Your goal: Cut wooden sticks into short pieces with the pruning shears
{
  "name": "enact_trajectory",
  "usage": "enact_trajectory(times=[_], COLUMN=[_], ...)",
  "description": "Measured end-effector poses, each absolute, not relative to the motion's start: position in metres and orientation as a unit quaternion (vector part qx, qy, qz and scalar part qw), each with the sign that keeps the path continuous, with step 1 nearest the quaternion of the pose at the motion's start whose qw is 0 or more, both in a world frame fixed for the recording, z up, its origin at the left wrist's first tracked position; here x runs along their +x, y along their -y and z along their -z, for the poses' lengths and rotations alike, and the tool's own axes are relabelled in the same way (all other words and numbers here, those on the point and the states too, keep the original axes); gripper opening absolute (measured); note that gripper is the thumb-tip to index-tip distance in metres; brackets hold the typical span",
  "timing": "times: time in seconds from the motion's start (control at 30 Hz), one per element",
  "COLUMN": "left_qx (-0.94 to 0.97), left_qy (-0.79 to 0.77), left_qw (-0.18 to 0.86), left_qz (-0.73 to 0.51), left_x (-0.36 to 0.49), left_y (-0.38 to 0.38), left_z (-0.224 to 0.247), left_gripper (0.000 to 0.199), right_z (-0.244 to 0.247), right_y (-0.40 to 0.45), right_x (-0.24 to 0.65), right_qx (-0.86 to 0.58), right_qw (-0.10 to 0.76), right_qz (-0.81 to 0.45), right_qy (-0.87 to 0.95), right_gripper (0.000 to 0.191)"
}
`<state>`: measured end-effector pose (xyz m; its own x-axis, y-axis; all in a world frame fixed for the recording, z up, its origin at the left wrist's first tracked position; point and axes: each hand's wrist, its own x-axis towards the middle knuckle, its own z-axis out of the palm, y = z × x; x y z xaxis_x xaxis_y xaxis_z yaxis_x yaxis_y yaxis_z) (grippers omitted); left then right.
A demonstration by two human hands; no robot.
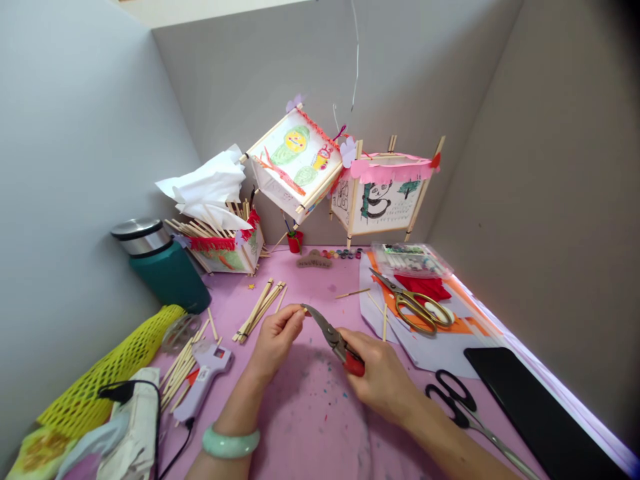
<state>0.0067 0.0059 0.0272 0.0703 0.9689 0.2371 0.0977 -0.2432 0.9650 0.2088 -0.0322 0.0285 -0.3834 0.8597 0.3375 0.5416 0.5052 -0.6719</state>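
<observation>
Small bamboo stick [303, 309] sits pinched in the left hand [275, 340], above the middle of the pink mat [320, 283]. Right hand [380, 377] is clamped on red-handled pliers [333, 340], whose tip is just beside the stick; both hands are near, not touching.

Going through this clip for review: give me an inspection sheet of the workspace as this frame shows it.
Surface: pink mat, flecked with paint.
Job's things: the left hand pinches a short wooden stick; the right hand grips red-handled cutters, blades beside the stick.
Clutter: bundled wooden sticks, hot glue gun, gold-handled scissors, black-handled scissors, black tablet, paper lanterns, teal flask, yellow foam netting.
Grippers: nothing seen; bare hands only.
Cables: black cord near the glue gun.
Surroundings: grey walls.
</observation>
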Motion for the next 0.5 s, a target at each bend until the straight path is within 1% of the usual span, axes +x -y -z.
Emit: enact_trajectory(times=[0.1, 0.17, 0.3, 0.5], left_qx=[0.592, 0.596, 0.600, 0.584], left_qy=[-0.447, -0.445, -0.441, -0.429], left_qw=[0.428, 0.428, 0.418, 0.434], left_qz=[-0.517, -0.514, -0.521, -0.536], left_x=[0.0082, 0.0093, 0.0102, 0.0084], left_y=[-0.0049, -0.0040, -0.0046, -0.0089], left_z=[-0.0303, -0.0333, -0.0342, -0.0265], left_gripper=[0.030, 0.030, 0.027, 0.025], right_z=[-0.0295, -0.0310, -0.0330, -0.0279], right_y=[0.0310, 0.0296, 0.0287, 0.0305], right_x=[0.2089, 0.2097, 0.2112, 0.2114], right_qx=[-0.440, -0.449, -0.458, -0.472], right_qw=[0.371, 0.381, 0.352, 0.314], right_qz=[-0.249, -0.247, -0.228, -0.186], right_qy=[0.779, 0.770, 0.784, 0.802], right_gripper=[0.042, 0.046, 0.057, 0.059])
